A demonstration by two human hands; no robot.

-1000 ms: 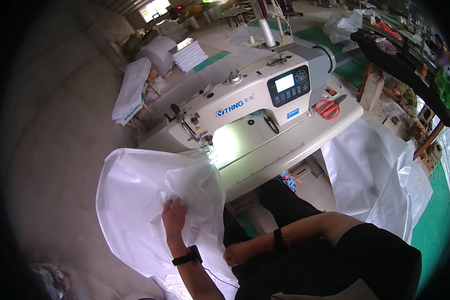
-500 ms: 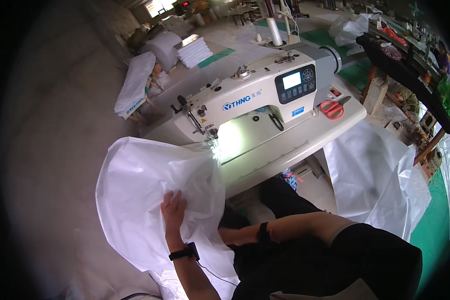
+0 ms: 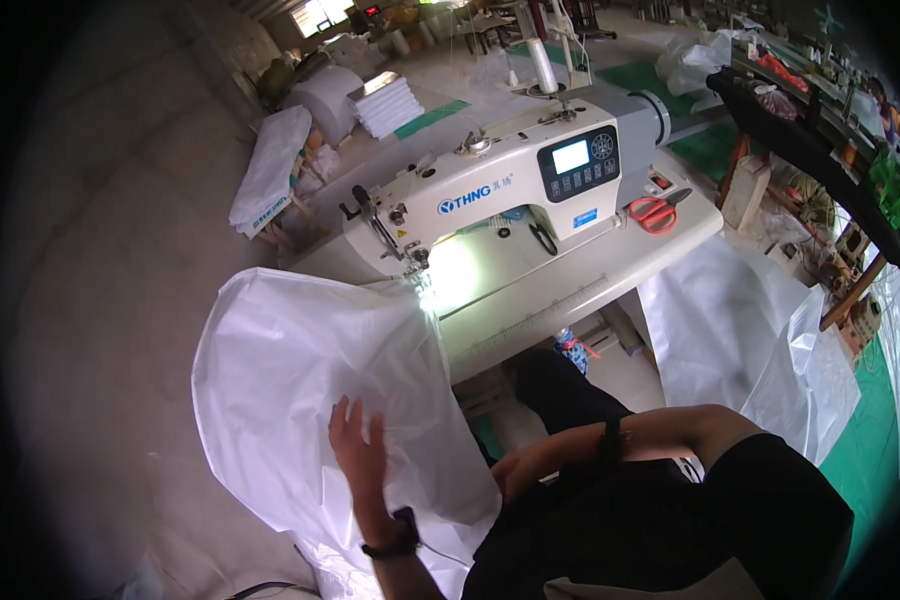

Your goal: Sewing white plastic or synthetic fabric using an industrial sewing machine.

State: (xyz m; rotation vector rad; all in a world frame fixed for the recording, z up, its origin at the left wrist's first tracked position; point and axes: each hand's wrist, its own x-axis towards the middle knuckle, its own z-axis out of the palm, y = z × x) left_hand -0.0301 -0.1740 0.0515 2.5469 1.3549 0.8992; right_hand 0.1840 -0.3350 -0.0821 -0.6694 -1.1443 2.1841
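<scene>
A large white plastic-like sheet [image 3: 270, 370] hangs over the left end of the sewing machine [image 3: 490, 190], with its upper edge at the lit needle area. My left hand [image 3: 360, 445] is in front of the sheet, fingers apart and holding nothing; whether it touches the sheet I cannot tell. My right hand [image 3: 515, 475] reaches to the sheet's right edge, and its fingers are hidden there. A dark band is on each of my wrists.
Red-handled scissors [image 3: 653, 214] and small black thread snips [image 3: 543, 238] lie on the machine table [image 3: 570, 290]. A thread cone [image 3: 542, 66] stands behind the machine. More white sheeting [image 3: 730, 340] hangs at the right. Stacked white sheets [image 3: 385, 105] lie at the back left.
My left hand has lifted its fingers and shifted slightly down and right. My right forearm has moved up and right. The sheet's lower right part has spread rightward. The view has shifted slightly.
</scene>
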